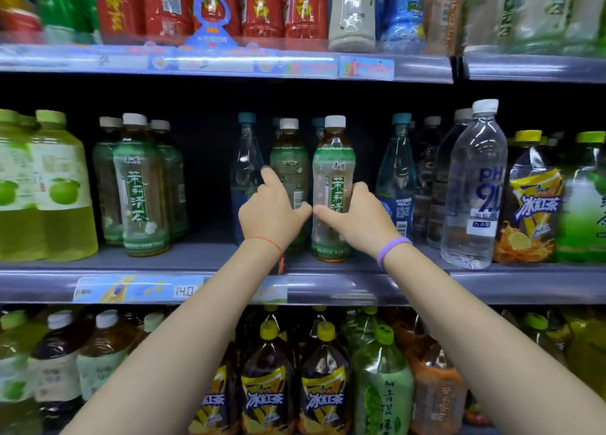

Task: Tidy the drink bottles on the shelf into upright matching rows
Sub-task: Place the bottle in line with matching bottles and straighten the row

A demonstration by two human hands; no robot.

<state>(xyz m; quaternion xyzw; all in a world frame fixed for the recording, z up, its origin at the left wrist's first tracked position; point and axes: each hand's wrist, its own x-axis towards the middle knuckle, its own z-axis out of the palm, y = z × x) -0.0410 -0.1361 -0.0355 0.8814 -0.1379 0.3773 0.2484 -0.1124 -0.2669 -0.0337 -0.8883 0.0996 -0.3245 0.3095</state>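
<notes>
On the middle shelf (210, 257) two green-labelled jasmine tea bottles with white caps stand upright side by side. My left hand (270, 206) is wrapped around the left tea bottle (289, 159), whose label faces backward. My right hand (355, 216) grips the right tea bottle (333, 172), whose label faces forward. Both stand in front of blue-capped water bottles (246, 159). A matching group of jasmine tea bottles (141, 185) stands further left, with a gap of bare shelf between.
Apple drink bottles (60, 185) stand at far left. A clear pH 9.0 water bottle (472, 188), iced tea (531, 202) and green tea bottles fill the right. Red bottles (262, 5) line the upper shelf; larger iced tea bottles (267, 385) crowd the lower one.
</notes>
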